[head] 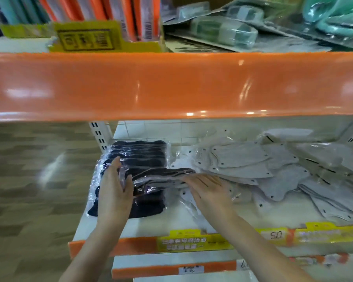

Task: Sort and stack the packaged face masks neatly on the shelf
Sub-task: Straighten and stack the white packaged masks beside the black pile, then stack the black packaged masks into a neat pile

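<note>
A stack of black face masks in clear wrap [143, 157] lies at the left end of the white shelf [151, 224]. A small bundle of black packaged masks [161, 178] is held just above that stack between my two hands. My left hand [115, 190] presses its left end with straight fingers. My right hand [208, 190] lies flat against its right end, fingers straight. To the right, several grey packaged masks [253, 165] lie spread in a loose, untidy heap. Clear wrapped white masks [183, 165] lie under the bundle.
An orange shelf edge [171, 84] hangs close above the working space. The upper shelf holds orange and teal packets [102, 13] and blister packs [222, 31]. Yellow price labels [183, 243] line the front rail. A perforated upright [99, 135] stands at the left; wood-pattern floor beyond.
</note>
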`<state>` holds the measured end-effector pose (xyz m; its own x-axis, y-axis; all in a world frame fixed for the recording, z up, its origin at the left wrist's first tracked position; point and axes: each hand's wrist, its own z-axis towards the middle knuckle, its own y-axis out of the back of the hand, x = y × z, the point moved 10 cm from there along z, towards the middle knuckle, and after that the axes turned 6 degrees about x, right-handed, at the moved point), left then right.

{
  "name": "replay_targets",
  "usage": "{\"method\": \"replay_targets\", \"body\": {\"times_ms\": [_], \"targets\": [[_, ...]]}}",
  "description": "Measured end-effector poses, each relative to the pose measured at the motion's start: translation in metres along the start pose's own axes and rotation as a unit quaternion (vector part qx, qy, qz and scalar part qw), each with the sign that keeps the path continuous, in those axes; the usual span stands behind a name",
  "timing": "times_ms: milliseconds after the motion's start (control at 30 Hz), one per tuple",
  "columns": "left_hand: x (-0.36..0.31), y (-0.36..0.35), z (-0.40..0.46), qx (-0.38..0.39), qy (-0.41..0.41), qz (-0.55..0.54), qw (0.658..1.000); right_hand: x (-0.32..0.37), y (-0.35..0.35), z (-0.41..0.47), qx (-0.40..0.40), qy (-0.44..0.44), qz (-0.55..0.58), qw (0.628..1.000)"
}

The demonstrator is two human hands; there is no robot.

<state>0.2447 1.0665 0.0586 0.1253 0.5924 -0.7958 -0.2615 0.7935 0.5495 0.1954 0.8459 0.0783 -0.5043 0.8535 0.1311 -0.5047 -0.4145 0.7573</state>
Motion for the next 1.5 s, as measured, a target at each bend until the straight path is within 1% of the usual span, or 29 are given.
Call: {"method": "replay_targets", "body": {"times_ms": [33,67,100,133,200,267,333,367,533,633,767,900,1067,1133,1267,1333,1433,1500], "targets": [[-0.011,0.008,-0.004,-0.015,-0.066,0.066,0.995,0.006,-0.003,0.004,-0.007,0.003,-0.002,1.000],[-0.016,0.014,-0.009,-0.031,-0.131,0.133,0.982,0.013,-0.006,0.007,-0.014,0.004,0.000,1.000],[-0.021,0.018,-0.015,-0.047,-0.194,0.183,0.962,0.019,-0.011,0.009,-0.015,0.004,0.007,1.000],[-0.023,0.021,-0.020,-0.049,-0.247,0.209,0.945,0.026,-0.015,0.012,-0.013,0.004,0.015,1.000],[-0.022,0.017,-0.029,-0.007,-0.328,0.230,0.916,0.039,-0.026,0.013,-0.006,0.002,0.033,0.999],[-0.007,0.003,-0.033,0.071,-0.369,0.265,0.888,0.051,-0.039,0.009,0.009,0.003,0.047,0.999],[0.019,-0.012,-0.033,0.137,-0.362,0.306,0.870,0.061,-0.053,0.002,0.045,0.006,0.044,0.998],[0.032,-0.016,-0.033,0.164,-0.343,0.323,0.867,0.066,-0.060,-0.002,0.061,0.007,0.039,0.997],[0.068,-0.012,-0.031,0.212,-0.247,0.355,0.876,0.077,-0.083,-0.015,0.131,-0.020,0.031,0.991],[0.079,-0.014,-0.029,0.233,-0.202,0.387,0.869,0.078,-0.090,-0.018,0.155,-0.046,0.025,0.986],[0.090,-0.019,-0.026,0.226,-0.164,0.414,0.866,0.076,-0.093,-0.016,0.169,-0.081,0.019,0.982],[0.089,-0.023,-0.023,0.213,-0.159,0.421,0.867,0.074,-0.097,-0.015,0.172,-0.089,0.014,0.981],[0.074,-0.026,-0.024,0.177,-0.217,0.402,0.872,0.075,-0.100,-0.017,0.173,-0.101,-0.009,0.980],[0.070,-0.028,-0.026,0.182,-0.225,0.382,0.877,0.076,-0.102,-0.018,0.174,-0.101,-0.011,0.980],[0.074,-0.032,-0.026,0.204,-0.201,0.385,0.877,0.080,-0.102,-0.014,0.180,-0.074,-0.024,0.981],[0.076,-0.034,-0.024,0.208,-0.191,0.389,0.877,0.080,-0.100,-0.012,0.184,-0.075,-0.020,0.980],[0.072,-0.034,-0.023,0.211,-0.164,0.365,0.892,0.076,-0.100,-0.013,0.201,-0.091,-0.011,0.975],[0.059,-0.037,-0.026,0.196,-0.172,0.340,0.904,0.071,-0.096,-0.013,0.196,-0.096,-0.001,0.976]]}}
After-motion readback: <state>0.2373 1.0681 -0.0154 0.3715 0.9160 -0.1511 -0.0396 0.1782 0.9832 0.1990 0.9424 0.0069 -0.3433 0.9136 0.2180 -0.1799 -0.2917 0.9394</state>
